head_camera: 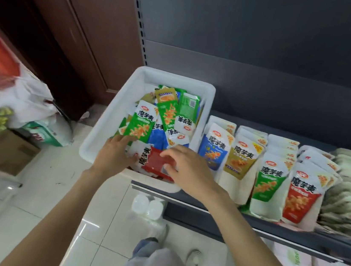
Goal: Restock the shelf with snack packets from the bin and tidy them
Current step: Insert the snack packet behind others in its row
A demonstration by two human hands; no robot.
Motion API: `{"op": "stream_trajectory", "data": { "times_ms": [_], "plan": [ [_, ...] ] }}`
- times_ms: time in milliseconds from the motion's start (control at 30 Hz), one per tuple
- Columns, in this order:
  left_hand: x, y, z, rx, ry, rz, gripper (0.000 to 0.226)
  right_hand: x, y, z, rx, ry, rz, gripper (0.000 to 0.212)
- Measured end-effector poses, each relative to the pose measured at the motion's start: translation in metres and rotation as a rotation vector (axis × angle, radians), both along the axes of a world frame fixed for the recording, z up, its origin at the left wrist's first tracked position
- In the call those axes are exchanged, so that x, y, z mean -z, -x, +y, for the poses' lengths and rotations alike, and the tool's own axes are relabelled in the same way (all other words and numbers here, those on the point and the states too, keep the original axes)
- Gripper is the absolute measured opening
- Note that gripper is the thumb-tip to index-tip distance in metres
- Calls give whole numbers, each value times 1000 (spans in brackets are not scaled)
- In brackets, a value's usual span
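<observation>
We are reaching into the white bin [93, 140]: left hand [115, 154] pressing spread fingers on a green packet [141, 122], right hand [187, 168] pinching a red packet [157, 162].

Glossy white floor tiles [54, 201] reflect overhead light. A dark brown wooden door [78, 30] stands at the left, beside the dark grey back panel [272, 34] with its slotted upright [140, 16]. A cardboard box [0, 152] sits on the floor
</observation>
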State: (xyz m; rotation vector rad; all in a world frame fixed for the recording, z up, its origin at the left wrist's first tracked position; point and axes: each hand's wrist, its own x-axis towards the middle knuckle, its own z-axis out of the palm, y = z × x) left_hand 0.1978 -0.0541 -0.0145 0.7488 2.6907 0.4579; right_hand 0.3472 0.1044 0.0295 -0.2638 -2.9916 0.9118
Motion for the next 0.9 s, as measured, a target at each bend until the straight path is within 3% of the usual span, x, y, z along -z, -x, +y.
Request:
{"op": "stream_trajectory", "data": {
  "times_ms": [200, 367, 467, 600, 700, 900],
  "plan": [
    [9, 45, 3, 132, 50, -7, 46, 50, 84, -26, -64, -314, -375, 69],
    [14, 60, 4, 219, 23, -7, 38, 63, 95, -33, 9, -338, -382, 77],
    [12, 66, 2, 231, -64, -102, 35, 63, 96, -37, 51, -373, -359, 73],
    [14, 71, -2, 145, -277, -226, 32, 62, 101, -42, 197, -463, -220, 44],
    [15, 72, -2, 116, -302, -308, 36, 61, 107, -47, 225, -574, -203, 28],
    [6, 62, -2, 50, -427, -398, 40, 59, 115, -48, 195, -678, -206, 28]
  ]
}}
